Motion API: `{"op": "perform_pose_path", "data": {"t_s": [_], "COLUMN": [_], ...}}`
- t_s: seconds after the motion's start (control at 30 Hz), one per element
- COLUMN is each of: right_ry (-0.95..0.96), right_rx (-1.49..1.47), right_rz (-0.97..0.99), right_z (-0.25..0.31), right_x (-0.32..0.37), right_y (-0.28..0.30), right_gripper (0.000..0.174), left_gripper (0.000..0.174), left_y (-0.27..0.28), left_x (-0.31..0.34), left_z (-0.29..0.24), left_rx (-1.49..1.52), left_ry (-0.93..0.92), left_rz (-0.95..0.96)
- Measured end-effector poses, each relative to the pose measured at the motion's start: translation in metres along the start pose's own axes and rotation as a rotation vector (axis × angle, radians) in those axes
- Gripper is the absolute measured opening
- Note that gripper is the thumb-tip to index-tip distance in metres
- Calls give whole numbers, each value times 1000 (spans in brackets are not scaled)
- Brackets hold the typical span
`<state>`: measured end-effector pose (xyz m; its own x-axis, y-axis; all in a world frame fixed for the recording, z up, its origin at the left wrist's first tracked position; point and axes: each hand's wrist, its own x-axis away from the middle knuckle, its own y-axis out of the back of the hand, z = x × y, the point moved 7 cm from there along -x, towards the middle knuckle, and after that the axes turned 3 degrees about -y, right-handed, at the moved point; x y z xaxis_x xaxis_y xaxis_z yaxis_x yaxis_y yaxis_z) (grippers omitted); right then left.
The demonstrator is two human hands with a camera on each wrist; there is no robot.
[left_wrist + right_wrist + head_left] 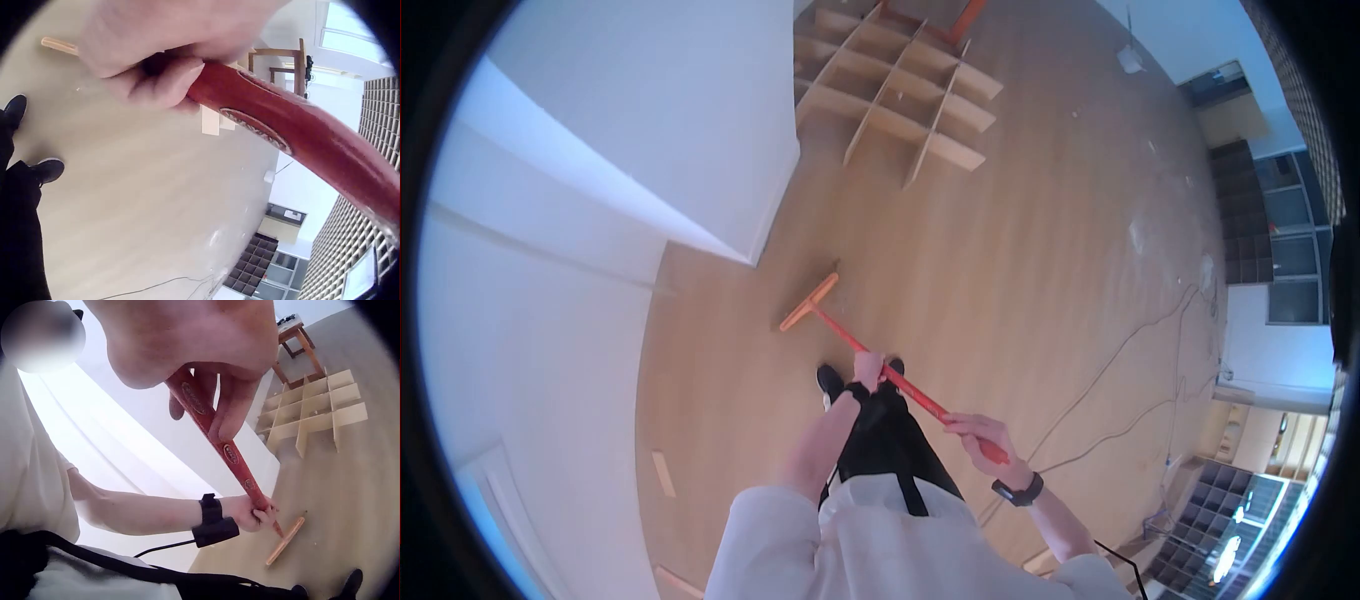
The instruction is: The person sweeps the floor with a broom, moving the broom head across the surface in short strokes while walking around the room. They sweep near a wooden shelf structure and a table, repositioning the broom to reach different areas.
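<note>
A long red handle (920, 398) with a flat orange head (808, 303) set crosswise at its far end slants across the head view, the head down by the floor. My left hand (867, 368) grips the handle partway along, its fingers curled round it in the left wrist view. Nearer the top end, my right hand (988, 440) holds the same handle. Oval embossed marks show on the red shaft (231, 454) in the right wrist view, where the fingers wrap over it. The orange head lies ahead of my shoes (830, 378).
A low wooden grid of compartments (890, 100) stands on the floor ahead, beside a white wall corner (750, 230). Cables (1100, 375) trail over the floor to the right. Dark cubby shelves (1242, 210) line the far right. A small wooden strip (663, 474) lies at the left.
</note>
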<state>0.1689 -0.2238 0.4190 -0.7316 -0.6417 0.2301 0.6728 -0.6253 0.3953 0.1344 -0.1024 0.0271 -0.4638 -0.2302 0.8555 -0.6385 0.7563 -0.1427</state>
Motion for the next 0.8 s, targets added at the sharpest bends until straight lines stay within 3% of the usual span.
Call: {"op": "perform_pose_path", "data": {"t_s": [0.17, 0.3, 0.43, 0.6, 0.8], "right_ry": [171, 132, 248, 248, 242], "right_rx": [131, 138, 388, 365, 312], "right_rz": [62, 8, -32, -118, -34], "right_z": [5, 8, 25, 20, 31], "right_x": [6, -5, -13, -8, -4], "right_y": [-3, -20, -47, -55, -65], "right_gripper": [11, 15, 15, 14, 15], "left_gripper": [16, 13, 12, 12, 10], "left_y": [-16, -23, -1, 3, 23], "left_x": [20, 34, 13, 10, 7], "left_z": [-48, -81, -61, -56, -39], "left_rx": [-3, 43, -104, -43, -139], "left_ry": [-116, -163, -113, -154, -75], "left_rz": [97, 60, 97, 124, 153]}}
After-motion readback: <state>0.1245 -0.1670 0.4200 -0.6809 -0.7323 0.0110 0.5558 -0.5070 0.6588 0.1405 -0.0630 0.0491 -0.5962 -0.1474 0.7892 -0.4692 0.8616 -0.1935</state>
